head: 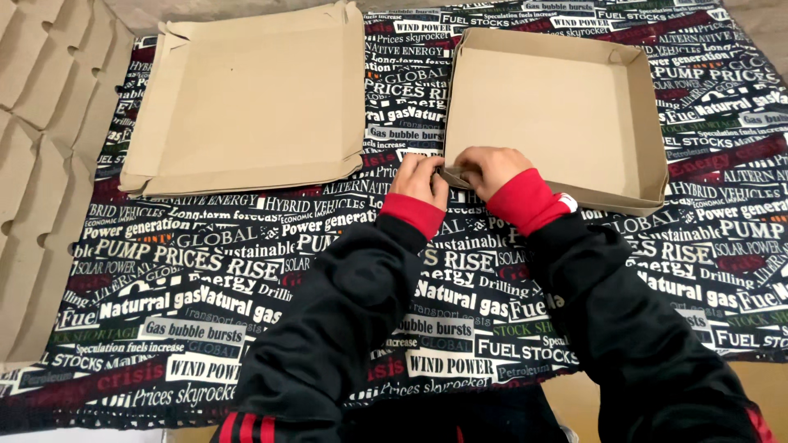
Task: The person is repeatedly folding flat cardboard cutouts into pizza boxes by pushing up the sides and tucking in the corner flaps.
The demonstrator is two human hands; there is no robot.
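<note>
Cardboard, plain brown, is pinched at the near left corner of the folded box tray (542, 115) by both hands. Left hand (420, 179) has its fingers curled tight over the corner flap; right hand (491, 168) presses the same flap from the other side, fingers bent and closed on it. Fingertips are tucked under the knuckles and cannot be seen, and the flap itself is mostly covered, so its exact fold cannot be told. Red cuffs and black sleeves run back toward the camera; the elbows are cut off at the bottom edge. This tray sits at upper right on the printed cloth (205, 271), with 4 walls raised. A 2nd, flatter tray (246, 94) lies well apart at upper left. Unfolded cardboard blanks (33, 164) are stacked at the left edge, partly out of frame.
</note>
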